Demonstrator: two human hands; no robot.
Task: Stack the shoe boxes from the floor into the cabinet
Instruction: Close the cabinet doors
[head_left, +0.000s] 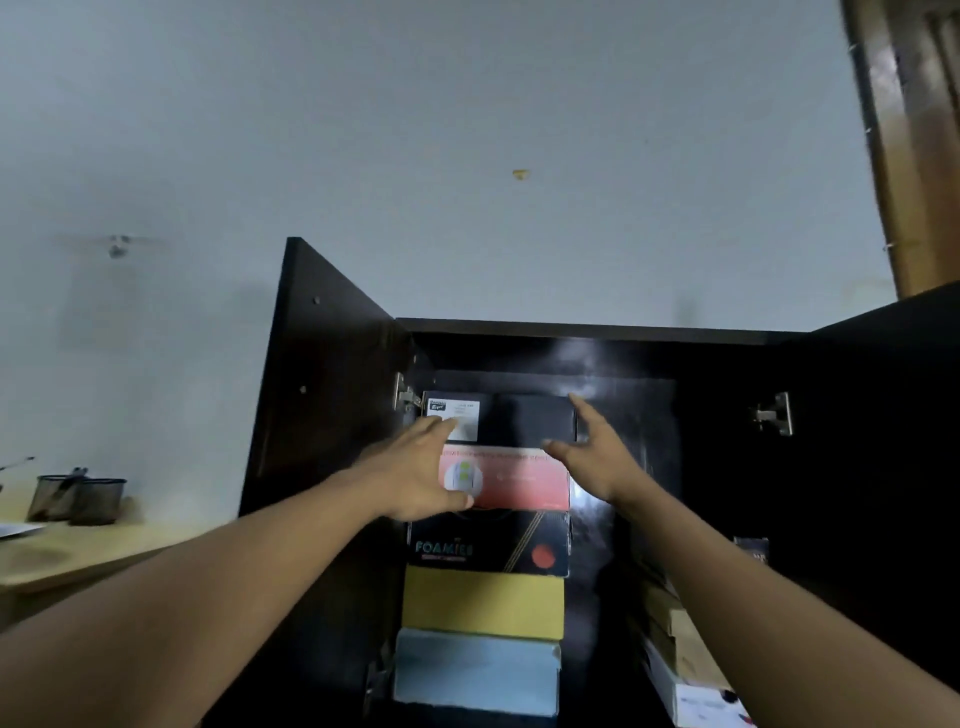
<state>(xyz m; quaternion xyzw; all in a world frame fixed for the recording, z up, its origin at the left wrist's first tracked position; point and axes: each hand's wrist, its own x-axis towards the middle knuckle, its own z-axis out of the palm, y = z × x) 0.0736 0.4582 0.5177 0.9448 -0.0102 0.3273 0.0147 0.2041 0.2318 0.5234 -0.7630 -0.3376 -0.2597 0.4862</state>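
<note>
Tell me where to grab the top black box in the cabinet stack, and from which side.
Grip the black box by both side edges of its outward face, coming from the front. It rests on the pink box, with open space on its right and little room left.

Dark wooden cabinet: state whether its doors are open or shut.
Open: the left door and right door swing outward, exposing stacked shoe boxes.
</note>
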